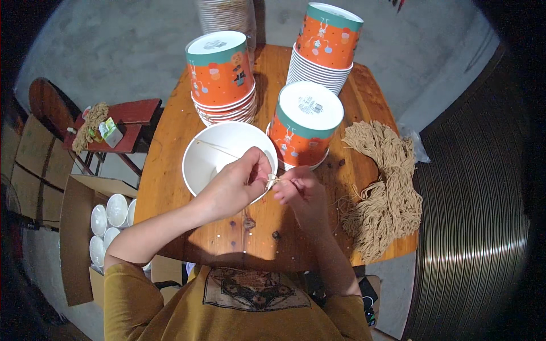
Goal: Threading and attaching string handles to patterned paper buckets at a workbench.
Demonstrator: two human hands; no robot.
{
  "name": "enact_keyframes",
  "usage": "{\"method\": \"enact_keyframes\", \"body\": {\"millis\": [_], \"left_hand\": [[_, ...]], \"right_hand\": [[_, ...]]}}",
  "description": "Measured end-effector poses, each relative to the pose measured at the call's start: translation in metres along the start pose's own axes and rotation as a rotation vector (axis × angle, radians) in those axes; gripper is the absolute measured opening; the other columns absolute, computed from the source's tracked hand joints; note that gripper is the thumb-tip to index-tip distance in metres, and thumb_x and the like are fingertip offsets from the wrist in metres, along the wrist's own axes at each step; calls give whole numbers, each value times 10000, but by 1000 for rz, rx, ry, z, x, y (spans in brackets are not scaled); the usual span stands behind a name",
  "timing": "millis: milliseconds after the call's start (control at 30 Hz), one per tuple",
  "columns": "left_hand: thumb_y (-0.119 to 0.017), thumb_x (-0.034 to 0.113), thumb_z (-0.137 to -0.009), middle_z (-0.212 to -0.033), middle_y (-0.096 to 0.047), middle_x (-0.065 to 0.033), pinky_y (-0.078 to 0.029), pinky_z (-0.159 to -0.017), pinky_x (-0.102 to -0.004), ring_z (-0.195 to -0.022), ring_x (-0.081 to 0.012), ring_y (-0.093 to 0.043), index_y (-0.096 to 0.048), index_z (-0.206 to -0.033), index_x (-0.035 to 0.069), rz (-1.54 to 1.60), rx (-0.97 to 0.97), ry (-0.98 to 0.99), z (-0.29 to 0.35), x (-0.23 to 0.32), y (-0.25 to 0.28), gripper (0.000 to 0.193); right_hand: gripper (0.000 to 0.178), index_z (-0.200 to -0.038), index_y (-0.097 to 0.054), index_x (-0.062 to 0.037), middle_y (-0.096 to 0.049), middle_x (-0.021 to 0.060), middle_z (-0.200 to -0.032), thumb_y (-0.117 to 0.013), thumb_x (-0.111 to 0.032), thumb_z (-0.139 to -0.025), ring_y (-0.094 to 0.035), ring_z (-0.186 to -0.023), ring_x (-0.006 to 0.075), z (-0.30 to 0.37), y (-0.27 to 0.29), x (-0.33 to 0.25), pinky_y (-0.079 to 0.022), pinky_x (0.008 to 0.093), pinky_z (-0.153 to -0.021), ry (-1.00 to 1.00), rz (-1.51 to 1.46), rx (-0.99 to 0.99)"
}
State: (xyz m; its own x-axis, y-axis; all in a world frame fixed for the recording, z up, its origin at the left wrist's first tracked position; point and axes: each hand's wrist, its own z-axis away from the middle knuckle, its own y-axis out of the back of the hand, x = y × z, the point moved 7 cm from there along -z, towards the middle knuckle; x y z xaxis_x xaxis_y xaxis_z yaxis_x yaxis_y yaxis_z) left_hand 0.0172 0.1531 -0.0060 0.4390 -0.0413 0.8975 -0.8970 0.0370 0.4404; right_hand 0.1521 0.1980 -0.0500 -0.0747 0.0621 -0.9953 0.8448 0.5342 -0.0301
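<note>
A white-lined paper bucket (199, 170) sits mouth up on the wooden table before me. At its right rim my left hand (236, 181) is closed, thumb and fingers pinching a thin tan string (217, 147). One length of the string runs across the bucket's mouth to its far left side. My right hand (302, 193) pinches the string just right of the rim, its fingertips close to those of the left. Between the fingertips there is a small whitish bit of the string's end or a knot; I cannot tell which. An upturned orange bucket (301, 139) stands just behind my right hand.
Nested upturned orange buckets form stacks at the back left (219, 74) and back right (324, 42). A tan string bundle (387, 190) lies on the table's right side (227, 247). Down left stands a carton (77, 238) of white bowls; beyond it, a small red table (133, 113).
</note>
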Motion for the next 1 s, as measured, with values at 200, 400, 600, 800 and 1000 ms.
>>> {"method": "enact_keyframes", "body": {"millis": [200, 400, 600, 800, 1000], "left_hand": [[-558, 13, -850, -866, -524, -24, -431, -776, -255, -845, -112, -518, -471, -965, 43, -9, -8, 5, 2, 4, 0, 147], [-559, 17, -852, -867, -527, -22, -434, -764, -255, -836, -109, -522, -471, -969, 45, -9, 1, -6, 3, 5, 2, 148], [-550, 29, -850, -789, -538, -83, -459, -679, -316, -734, -183, -556, -458, -942, 19, 20, 36, -116, 4, 10, 0, 131], [-531, 28, -850, -774, -537, -118, -460, -659, -344, -707, -249, -561, -454, -942, 23, -120, -11, -77, 12, 13, 6, 120], [-614, 147, -851, -789, -545, -127, -466, -664, -382, -736, -288, -583, -480, -960, 36, -275, -125, 41, 25, 14, 13, 205]], "right_hand": [[59, -955, -537, -27, -634, 55, -826, -548, -63, -909, -612, -722, 92, 2, 1, -3, -497, 218, -641, 148, 19, 4], [110, -913, -612, -17, -609, 48, -809, -640, -83, -830, -596, -727, 126, 3, -6, -30, -494, 281, -660, 345, 288, 10], [107, -869, -625, -35, -580, 90, -806, -673, -47, -774, -598, -687, 186, 6, -8, -32, -485, 300, -620, 471, 581, 49], [63, -830, -632, -34, -552, 113, -825, -660, -53, -777, -599, -717, 226, 10, -10, -34, -477, 306, -606, 504, 746, -33], [84, -859, -627, -61, -573, 111, -839, -661, -34, -787, -591, -773, 265, 11, -2, -42, -489, 335, -637, 415, 642, -123]]}}
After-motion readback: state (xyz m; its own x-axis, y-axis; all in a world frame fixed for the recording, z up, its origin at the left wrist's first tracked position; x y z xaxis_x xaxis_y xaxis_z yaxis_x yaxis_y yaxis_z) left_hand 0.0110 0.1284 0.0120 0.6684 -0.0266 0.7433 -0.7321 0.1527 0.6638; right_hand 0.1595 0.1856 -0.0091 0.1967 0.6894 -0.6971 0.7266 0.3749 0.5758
